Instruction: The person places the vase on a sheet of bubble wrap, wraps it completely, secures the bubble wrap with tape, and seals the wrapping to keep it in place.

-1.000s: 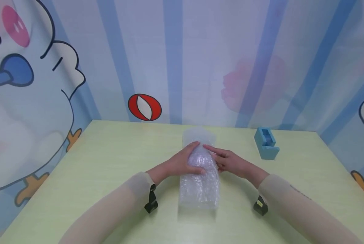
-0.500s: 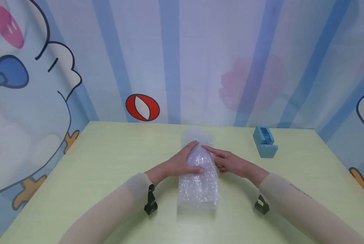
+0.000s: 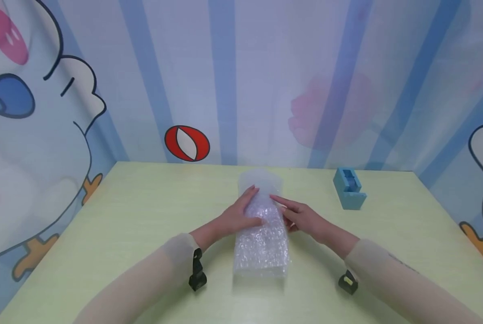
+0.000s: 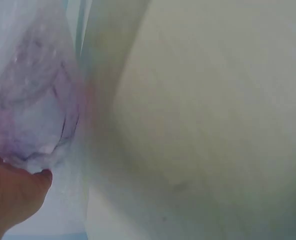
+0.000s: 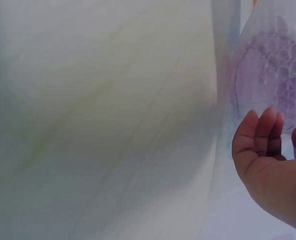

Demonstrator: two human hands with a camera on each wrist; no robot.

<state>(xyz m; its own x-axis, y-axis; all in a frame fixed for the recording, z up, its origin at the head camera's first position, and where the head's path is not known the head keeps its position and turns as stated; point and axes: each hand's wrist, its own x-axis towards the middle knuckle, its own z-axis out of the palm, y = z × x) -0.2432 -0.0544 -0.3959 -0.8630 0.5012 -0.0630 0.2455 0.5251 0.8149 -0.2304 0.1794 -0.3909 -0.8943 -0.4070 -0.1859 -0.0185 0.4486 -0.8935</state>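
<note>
A strip of clear bubble wrap (image 3: 261,256) lies lengthwise on the pale table, raised in its middle part. Through the layers in both wrist views shows a rounded, purple-tinted see-through thing (image 4: 35,122), its kind blurred by the wrap. My left hand (image 3: 236,218) holds the wrap from the left, thumb across the top and fingers spread toward the far end. From the right side, my right hand (image 3: 304,219) holds the wrap's edge, index finger reaching onto the top and the other fingers curled at the side. The two hands face each other across the bulge.
A blue tape dispenser (image 3: 350,189) stands at the back right of the table (image 3: 144,202). Behind the table's far edge hangs a striped cartoon backdrop (image 3: 261,81). Black camera straps (image 3: 198,272) hang from both sleeves.
The head view has shifted slightly. My left thumb has slid a little left on the wrap and my right index finger a little right; the wrap stays in place.
</note>
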